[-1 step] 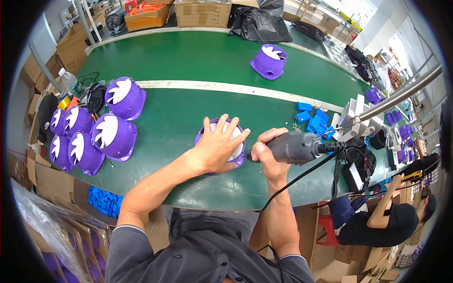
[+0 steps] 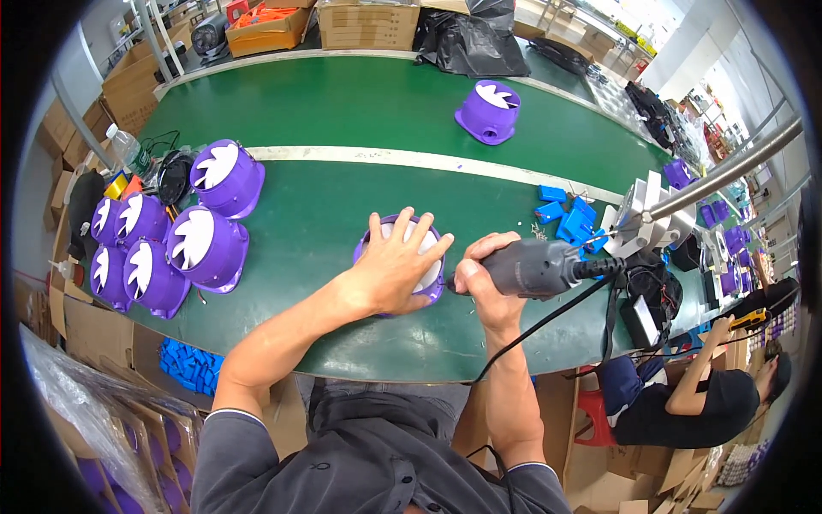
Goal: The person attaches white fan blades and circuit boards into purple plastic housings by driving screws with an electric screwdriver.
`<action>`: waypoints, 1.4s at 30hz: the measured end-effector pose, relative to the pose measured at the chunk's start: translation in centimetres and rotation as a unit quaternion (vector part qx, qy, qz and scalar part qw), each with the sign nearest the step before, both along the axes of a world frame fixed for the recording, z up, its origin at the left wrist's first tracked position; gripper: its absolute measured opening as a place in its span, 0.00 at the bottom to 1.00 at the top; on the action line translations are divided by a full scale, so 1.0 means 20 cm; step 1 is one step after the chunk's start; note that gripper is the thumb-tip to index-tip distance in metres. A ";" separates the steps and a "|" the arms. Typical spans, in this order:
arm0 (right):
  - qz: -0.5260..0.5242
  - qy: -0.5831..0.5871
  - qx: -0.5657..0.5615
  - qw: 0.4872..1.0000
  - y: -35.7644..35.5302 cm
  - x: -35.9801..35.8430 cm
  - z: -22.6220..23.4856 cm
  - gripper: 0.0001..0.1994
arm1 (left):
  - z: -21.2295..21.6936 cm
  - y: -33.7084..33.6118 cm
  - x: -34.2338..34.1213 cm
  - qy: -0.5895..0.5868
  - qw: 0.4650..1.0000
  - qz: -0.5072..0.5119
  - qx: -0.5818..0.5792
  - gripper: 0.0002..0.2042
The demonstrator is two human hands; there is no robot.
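My left hand [image 2: 390,265] lies over a purple round fan housing [image 2: 437,289], fingers spread across its top and thumb near its lower side. A pale inner part shows between the fingers; most of the housing is hidden. My right hand [image 2: 490,287] is wrapped round a dark grey corded electric screwdriver [image 2: 541,267], held almost level. Its tip points left at the housing's right side; I cannot tell whether it touches a screw. To the left stand several purple housings with white fan blades, one of them a purple fan housing [image 2: 201,248] nearest my left arm.
Blue battery-like packs [image 2: 575,224] and small screws lie right on the green table [image 2: 325,188]. A metal arm [image 2: 728,171] slants in there. Another purple fan housing [image 2: 488,111] stands farther back. The black cord [image 2: 535,330] hangs past my right forearm. A co-worker [image 2: 693,403] sits at right.
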State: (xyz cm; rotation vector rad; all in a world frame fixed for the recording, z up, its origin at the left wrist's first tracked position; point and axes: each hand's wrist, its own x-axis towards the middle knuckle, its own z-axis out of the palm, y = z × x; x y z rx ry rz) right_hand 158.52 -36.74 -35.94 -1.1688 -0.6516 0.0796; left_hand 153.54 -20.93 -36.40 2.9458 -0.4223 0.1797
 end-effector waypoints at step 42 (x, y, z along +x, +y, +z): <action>0.007 0.031 0.061 0.998 -0.05 0.02 0.03 0.11 | 0.05 -0.01 -0.12 0.049 0.996 0.006 -0.069 0.41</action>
